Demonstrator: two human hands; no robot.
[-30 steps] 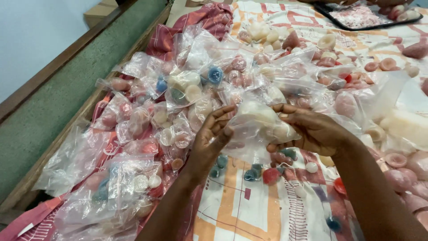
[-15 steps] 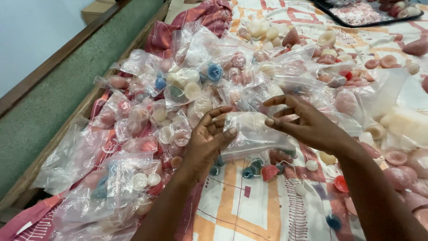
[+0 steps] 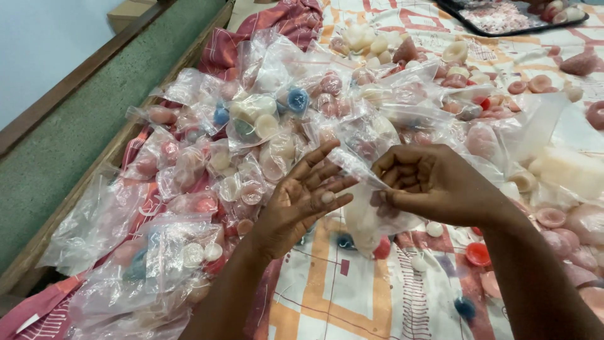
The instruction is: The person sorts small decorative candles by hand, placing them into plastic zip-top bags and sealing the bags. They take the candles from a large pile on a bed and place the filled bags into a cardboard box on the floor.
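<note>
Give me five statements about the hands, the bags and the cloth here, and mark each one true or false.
1. Both hands hold one clear plastic bag between them. True.
2. The left hand is clenched in a fist. False: its fingers are spread, palm up.
3. The right hand pinches the bag's top edge. True.
4. The pile of filled bags lies to the right of the right hand. False: it lies mostly left of and beyond the hands.
5. The patterned cloth under the hands is plain black. False: it is white with orange and red lines.
</note>
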